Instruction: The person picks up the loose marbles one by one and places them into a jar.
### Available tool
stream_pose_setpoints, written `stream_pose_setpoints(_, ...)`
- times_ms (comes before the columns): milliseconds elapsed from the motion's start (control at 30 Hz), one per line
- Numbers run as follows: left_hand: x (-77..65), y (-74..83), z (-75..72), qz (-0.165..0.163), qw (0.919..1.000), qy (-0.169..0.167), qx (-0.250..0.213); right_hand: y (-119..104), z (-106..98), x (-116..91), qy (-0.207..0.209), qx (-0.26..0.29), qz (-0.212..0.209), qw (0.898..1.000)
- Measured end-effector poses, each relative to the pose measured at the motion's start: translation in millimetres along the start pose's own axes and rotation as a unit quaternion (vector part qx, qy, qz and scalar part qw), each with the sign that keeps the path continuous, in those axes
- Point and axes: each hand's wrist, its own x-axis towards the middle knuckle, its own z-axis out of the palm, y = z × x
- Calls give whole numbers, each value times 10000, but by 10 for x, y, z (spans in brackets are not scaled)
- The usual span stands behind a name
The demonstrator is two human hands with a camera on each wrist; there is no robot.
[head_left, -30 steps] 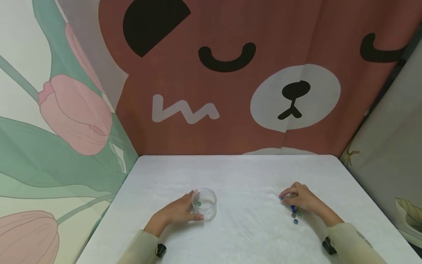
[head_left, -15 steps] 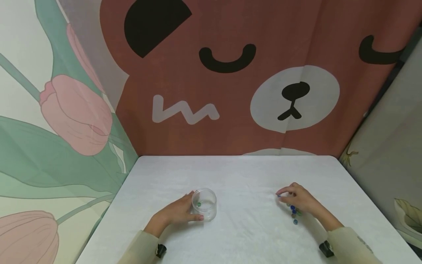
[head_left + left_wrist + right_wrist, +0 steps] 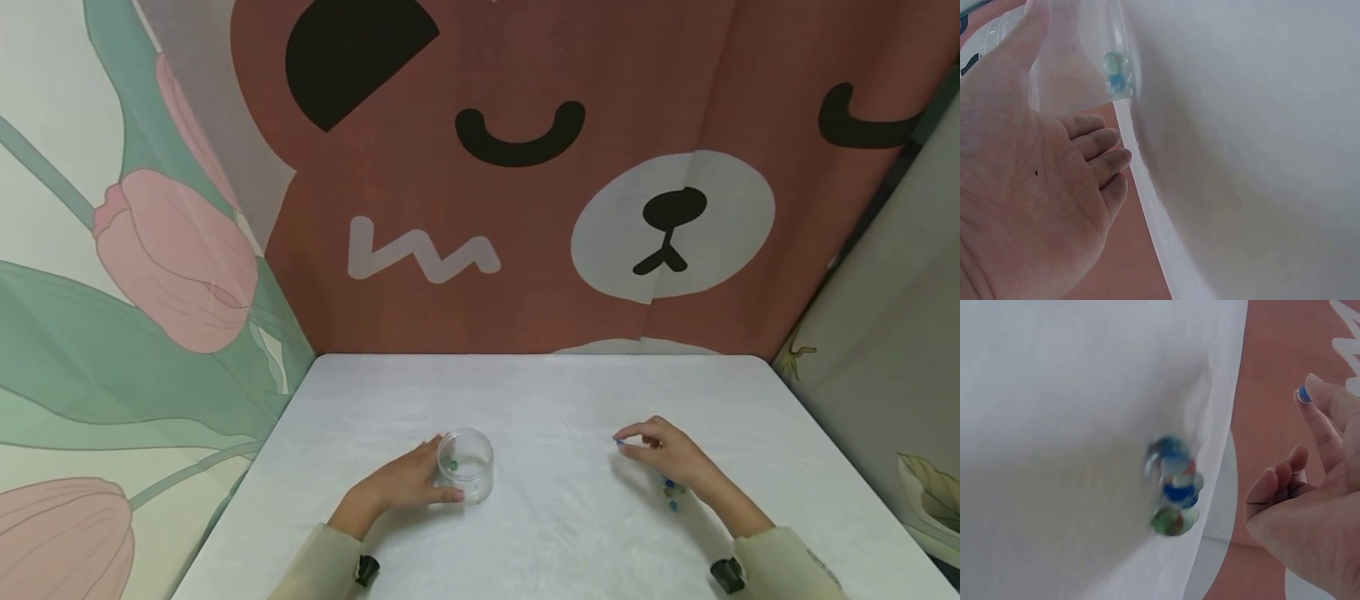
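Note:
A clear plastic jar (image 3: 472,487) stands upright on the white table, with my left hand (image 3: 408,479) holding its left side between thumb and fingers. Low inside the jar, the left wrist view shows a pale green marble (image 3: 1112,63) and a blue one (image 3: 1116,83). My right hand (image 3: 667,454) is raised above the cloth at right, pinching a blue marble (image 3: 1304,395) between thumb and index finger; the other fingers are bent and hold nothing. Below this hand lies a small cluster of marbles (image 3: 1180,490), blue, green and clear, partly hidden by the hand in the head view.
White cloth covers the table (image 3: 540,542), with bare cloth between the jar and the marbles. A brown curtain (image 3: 525,308) with a bear print hangs behind its far edge. A tulip-print curtain (image 3: 172,267) hangs at left, a pale one (image 3: 885,333) at right.
My right hand has lifted a blue marble off the cluster and moved left with it, uncovering more marbles. The left hand and jar have stayed put.

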Motion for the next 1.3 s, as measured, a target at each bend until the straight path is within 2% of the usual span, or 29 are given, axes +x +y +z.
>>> stream_pose_setpoints(133, 4, 14, -1, -68, 10000, -17, -53, -65, 23, -8, 38, 294, 96, 9995)
stream_pose_setpoints(333, 4, 23, -1, -129, 9999, -26, -67, -141, 74, -6, 112, 594, 20, 9982)
stream_pose_setpoints(800, -26, 49, -22, -139, 9999, -8, -80, -346, 229, -32, 238, 607, -168, 9977)
stream_pose_setpoints(1300, -15, 42, -19, -99, 9999, 17, -55, -563, 405, -8, 179, 1053, 131, 9942)
